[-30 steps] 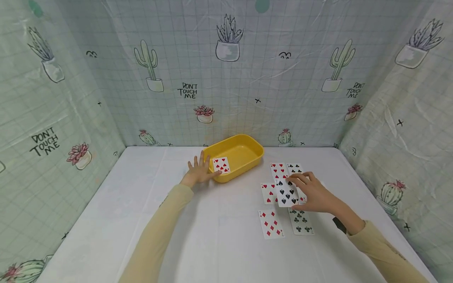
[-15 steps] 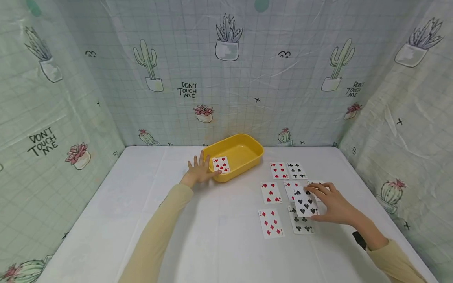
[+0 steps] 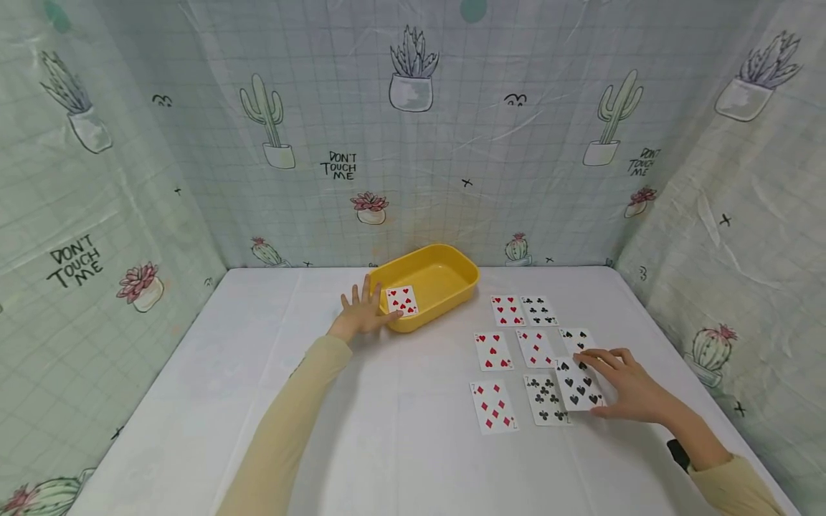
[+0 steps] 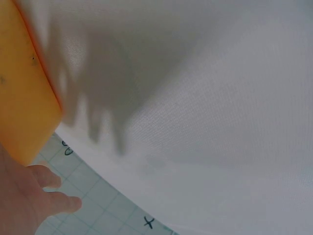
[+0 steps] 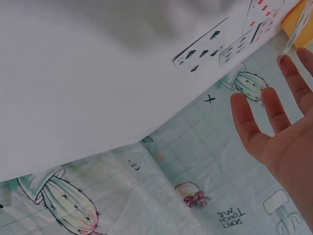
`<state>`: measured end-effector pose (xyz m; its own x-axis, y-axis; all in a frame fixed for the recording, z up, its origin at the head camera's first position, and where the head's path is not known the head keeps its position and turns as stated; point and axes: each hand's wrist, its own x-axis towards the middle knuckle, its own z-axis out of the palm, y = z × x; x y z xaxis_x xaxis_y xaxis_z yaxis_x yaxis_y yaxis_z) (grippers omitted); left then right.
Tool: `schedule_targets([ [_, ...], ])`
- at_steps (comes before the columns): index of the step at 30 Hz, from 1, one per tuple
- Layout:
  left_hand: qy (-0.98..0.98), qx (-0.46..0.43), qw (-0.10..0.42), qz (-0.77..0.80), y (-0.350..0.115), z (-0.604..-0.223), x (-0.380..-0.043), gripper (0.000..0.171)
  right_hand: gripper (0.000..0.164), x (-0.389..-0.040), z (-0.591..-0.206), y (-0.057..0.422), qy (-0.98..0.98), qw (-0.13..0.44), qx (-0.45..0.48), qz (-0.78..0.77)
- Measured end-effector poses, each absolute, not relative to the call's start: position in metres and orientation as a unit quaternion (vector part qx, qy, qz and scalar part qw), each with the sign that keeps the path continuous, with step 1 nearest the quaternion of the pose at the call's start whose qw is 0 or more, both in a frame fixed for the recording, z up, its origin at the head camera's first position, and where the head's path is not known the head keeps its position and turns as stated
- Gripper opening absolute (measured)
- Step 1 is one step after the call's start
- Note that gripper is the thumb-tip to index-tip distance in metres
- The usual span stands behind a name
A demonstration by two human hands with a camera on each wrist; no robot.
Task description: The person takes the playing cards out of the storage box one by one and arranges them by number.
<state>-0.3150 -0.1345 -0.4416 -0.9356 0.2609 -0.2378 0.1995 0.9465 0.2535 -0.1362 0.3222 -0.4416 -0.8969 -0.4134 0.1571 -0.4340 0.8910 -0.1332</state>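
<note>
My right hand [image 3: 629,387] pinches a playing card, the seven of spades [image 3: 576,383], between thumb and fingertips. It is held just right of the seven of clubs [image 3: 545,401], overlapping that card's right edge in the head view. The seven of diamonds [image 3: 492,407] lies to its left. Behind these lie a hearts card [image 3: 493,351], a diamonds card [image 3: 534,349] and a spades card [image 3: 576,339], partly hidden by my hand. Fingers spread, my left hand [image 3: 361,314] rests at the left end of a yellow tray [image 3: 445,315], its thumb over the rim.
A hearts card [image 3: 401,301] lies inside the tray at its left end. Farther back on the white table [image 3: 400,444] lie another hearts card [image 3: 508,310] and a clubs card [image 3: 539,310]. Patterned curtains [image 3: 413,179] hang behind the table and at both sides.
My right hand has carried the seven of spades rightward and toward me, from over the middle cards to beside the seven of clubs. My left hand and the tray have stayed put.
</note>
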Motion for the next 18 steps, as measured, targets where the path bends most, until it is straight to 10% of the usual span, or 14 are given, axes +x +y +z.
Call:
schedule_targets([
  [18, 0.977, 0.119, 0.136, 0.115, -0.135, -0.441, -0.314, 0.090, 0.083, -0.131, -0.456, 0.347, -0.977, 0.024, 0.196, 0.076],
])
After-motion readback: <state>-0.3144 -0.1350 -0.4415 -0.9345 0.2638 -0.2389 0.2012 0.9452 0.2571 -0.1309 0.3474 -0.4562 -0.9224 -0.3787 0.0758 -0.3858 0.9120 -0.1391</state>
